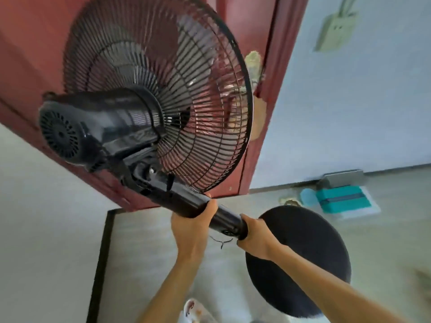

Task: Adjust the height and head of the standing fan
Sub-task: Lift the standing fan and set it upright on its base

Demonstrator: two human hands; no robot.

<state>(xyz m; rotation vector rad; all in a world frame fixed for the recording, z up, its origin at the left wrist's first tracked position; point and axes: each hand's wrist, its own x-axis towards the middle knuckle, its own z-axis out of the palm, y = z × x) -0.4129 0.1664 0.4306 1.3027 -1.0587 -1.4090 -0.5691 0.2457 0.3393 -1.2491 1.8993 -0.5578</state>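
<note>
Red-brown door (28,43) and pale blue wall (349,101) filled the background above a light tiled floor (46,229). In front of the door was the black standing fan (130,127), seen from behind. Its wide wire grille (198,94) faced the door and its motor housing (77,131) pointed back toward the left. Its round base (300,259) showed low on the floor, beyond the right hand.

Both bare forearms reached up from the bottom edge to the fan's pole (226,220). The left hand (193,227) gripped the thicker upper sleeve from beneath, with the fingers wrapped out of sight round the far side and the thumb at the sleeve's lower rim. The right hand (256,236) was curled tight round the bottom end of the narrower tube, covering the part that ran on toward the base.

At the foot of the wall a teal box (342,199) lay closed on a white sheet, a dark band across it and its contents unseen. A pale wall socket (335,31) sat high on the wall.

The blades were only dark blurs behind the grille, which also half covered a door handle (253,64). A light slipper (193,308) was cut off at the bottom edge.
</note>
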